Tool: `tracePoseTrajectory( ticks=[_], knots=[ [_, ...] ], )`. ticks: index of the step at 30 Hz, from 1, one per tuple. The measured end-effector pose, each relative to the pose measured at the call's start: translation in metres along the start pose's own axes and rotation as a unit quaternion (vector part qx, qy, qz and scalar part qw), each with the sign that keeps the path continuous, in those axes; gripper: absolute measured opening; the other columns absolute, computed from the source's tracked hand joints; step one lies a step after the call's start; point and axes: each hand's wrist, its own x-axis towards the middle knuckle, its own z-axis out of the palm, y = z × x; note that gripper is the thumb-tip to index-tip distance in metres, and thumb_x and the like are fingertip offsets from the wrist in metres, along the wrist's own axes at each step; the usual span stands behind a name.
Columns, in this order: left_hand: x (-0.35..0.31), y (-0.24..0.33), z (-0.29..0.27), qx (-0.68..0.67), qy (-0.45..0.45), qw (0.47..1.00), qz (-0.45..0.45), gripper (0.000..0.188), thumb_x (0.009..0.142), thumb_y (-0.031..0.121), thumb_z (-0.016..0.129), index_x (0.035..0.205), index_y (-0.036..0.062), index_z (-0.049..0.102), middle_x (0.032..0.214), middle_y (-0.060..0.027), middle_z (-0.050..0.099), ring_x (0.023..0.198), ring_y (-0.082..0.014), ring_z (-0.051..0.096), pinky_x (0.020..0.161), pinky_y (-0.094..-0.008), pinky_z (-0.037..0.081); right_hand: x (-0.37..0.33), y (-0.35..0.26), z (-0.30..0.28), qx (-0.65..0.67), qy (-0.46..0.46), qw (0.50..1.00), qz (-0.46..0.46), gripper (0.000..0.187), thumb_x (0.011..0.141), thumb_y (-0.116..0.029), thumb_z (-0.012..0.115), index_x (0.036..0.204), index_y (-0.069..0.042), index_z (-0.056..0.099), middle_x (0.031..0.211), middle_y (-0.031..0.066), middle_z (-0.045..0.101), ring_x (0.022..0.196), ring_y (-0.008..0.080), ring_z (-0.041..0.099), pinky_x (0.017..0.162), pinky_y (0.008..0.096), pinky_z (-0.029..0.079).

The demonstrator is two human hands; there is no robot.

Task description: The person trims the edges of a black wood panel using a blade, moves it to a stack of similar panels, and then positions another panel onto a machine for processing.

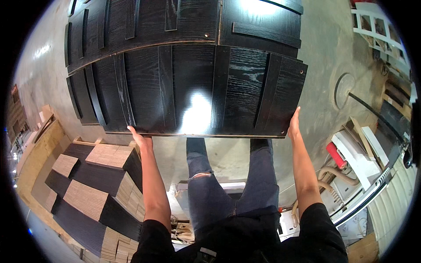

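Floor: bare grey concrete, glare patches.
Lower panel: black wood-grain with raised battens, lying beyond and beneath the held one.
Held panel: same black battened kind, carried flat above the legs, near edge toward the body.
Stacks: dark-faced boards with pale edges, piled at the left.
Left hand: grip closed under the near left edge.
Right hand: flat, fingers extended, pressed against the right corner.
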Motion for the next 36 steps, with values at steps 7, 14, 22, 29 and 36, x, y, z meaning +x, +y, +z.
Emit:
tracePoseTrajectory(
  ticks=[7,14,22,29,36],
  knots=[
    [-0.009,0.005,0.02,0.031,-0.01,0.999,0.002,0.09,0.099,0.066,0.05,0.159,0.0038,0.026,0.161,-0.0194,0.034,0.144,-0.0372,0.04,0.12,-0.0531,0.035,0.019,0.015,-0.009,-0.017,0.066,0.997,-0.037,0.085,0.106,-0.066,0.023,0.155,0.002,0.037,0.159,0.0143,0.042,0.145,0.027,0.039,0.12,0.0355,0.027],
    [-0.069,-0.012,0.12,0.428,0.194,0.76,0.449,0.076,0.101,0.039,0.062,0.147,-0.0151,0.035,0.154,-0.0326,0.038,0.142,-0.0431,0.04,0.121,-0.0464,0.03,0.009,0.009,-0.003,0.005,0.045,0.999,-0.01,0.088,0.106,-0.067,0.021,0.153,0.004,0.04,0.155,0.0152,0.046,0.143,0.0282,0.042,0.12,0.0359,0.028],
    [-0.237,-0.119,0.384,0.481,-0.311,0.562,0.596,0.059,0.088,0.025,0.07,0.14,0.0015,0.053,0.144,-0.0231,0.05,0.14,-0.0408,0.042,0.118,-0.0534,0.028,0.006,0.084,-0.034,0.176,0.085,0.981,0.014,0.085,0.106,-0.066,0.018,0.149,0.001,0.046,0.15,0.0194,0.051,0.142,0.03,0.045,0.12,0.0421,0.029],
    [-0.273,-0.232,0.483,0.597,-0.432,0.378,0.561,0.06,0.092,0.035,0.067,0.142,0.0044,0.054,0.15,-0.0205,0.049,0.145,-0.0386,0.038,0.118,-0.0618,0.026,-0.039,0.083,-0.011,0.508,0.162,0.809,0.247,0.082,0.106,-0.063,0.019,0.139,0.003,0.053,0.148,0.0193,0.054,0.134,0.0324,0.052,0.119,0.0502,0.034],
    [-0.279,-0.252,0.528,0.725,-0.474,0.332,0.374,0.071,0.092,0.063,0.058,0.135,0.007,0.064,0.125,-0.0217,0.069,0.118,-0.0381,0.065,0.102,-0.0478,0.051,-0.058,0.063,-0.001,0.687,0.058,0.699,0.188,0.087,0.105,-0.064,0.02,0.15,0.007,0.04,0.156,0.0188,0.045,0.146,0.0317,0.041,0.124,0.0439,0.028]
  ],
)
